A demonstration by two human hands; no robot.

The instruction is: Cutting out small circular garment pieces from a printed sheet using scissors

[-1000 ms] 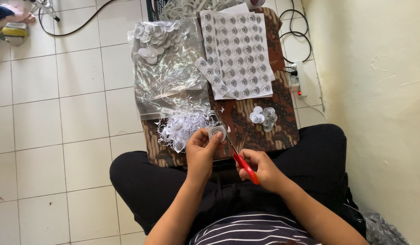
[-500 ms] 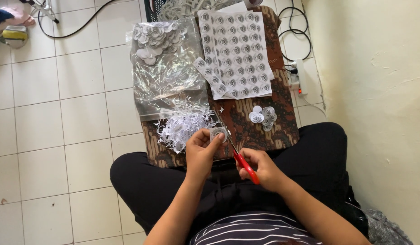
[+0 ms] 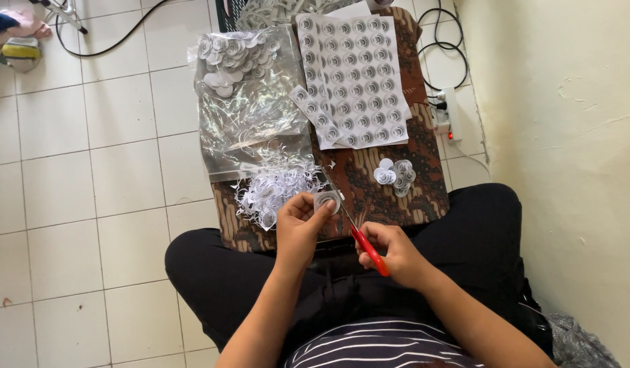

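Right now we are pinching a small round paper cutout [image 3: 326,201] in the fingertips of our left hand [image 3: 300,228], just past it at the near edge of the table [image 3: 424,197]. Our right hand [image 3: 395,253] is closing around the red-handled scissors [image 3: 356,232], whose blades are pointing far-left, up to the cutout's right edge, with the left hand nearer.

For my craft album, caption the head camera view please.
Left hand holds a small round paper cutout while right hand trims it with red-handled scissors over a patterned brown board.
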